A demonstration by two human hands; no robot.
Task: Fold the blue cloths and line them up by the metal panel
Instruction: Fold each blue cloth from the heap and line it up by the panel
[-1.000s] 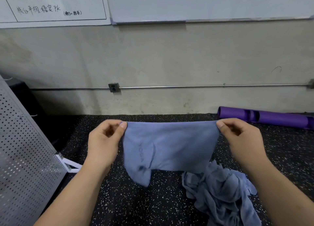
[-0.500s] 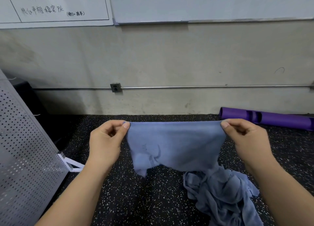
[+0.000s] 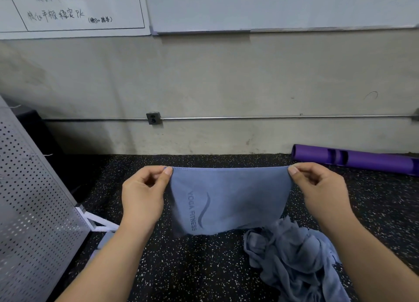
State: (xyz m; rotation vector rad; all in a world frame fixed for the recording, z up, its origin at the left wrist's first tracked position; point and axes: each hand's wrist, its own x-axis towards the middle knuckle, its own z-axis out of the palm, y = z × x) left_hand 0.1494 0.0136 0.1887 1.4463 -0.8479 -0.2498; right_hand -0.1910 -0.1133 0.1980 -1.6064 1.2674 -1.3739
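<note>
Above the dark floor, I hold one blue cloth (image 3: 229, 202) stretched out by its top edge. My left hand (image 3: 145, 195) pinches the left corner between thumb and fingers and my right hand (image 3: 317, 188) pinches the right corner, with the two hands held apart the width of the cloth. It hangs clear of the floor, and the print "YOGA FITNESS" with a wave mark runs down its left part.

One crumpled heap of blue cloths (image 3: 294, 258) lies on the floor under my right forearm; I cannot tell how many are in it. One perforated metal panel (image 3: 34, 211) leans at my left on a white foot (image 3: 99, 222).

The floor (image 3: 204, 274) is black rubber speckled with white. One purple tube (image 3: 362, 160) lies along the base of the pale, scuffed wall (image 3: 226, 75). One thin pipe (image 3: 272, 117) runs across that wall through one grey socket box (image 3: 153, 118). Two whiteboards hang above: the left whiteboard (image 3: 68, 7) has handwriting, and the right whiteboard (image 3: 272, 4) is nearly bare.
</note>
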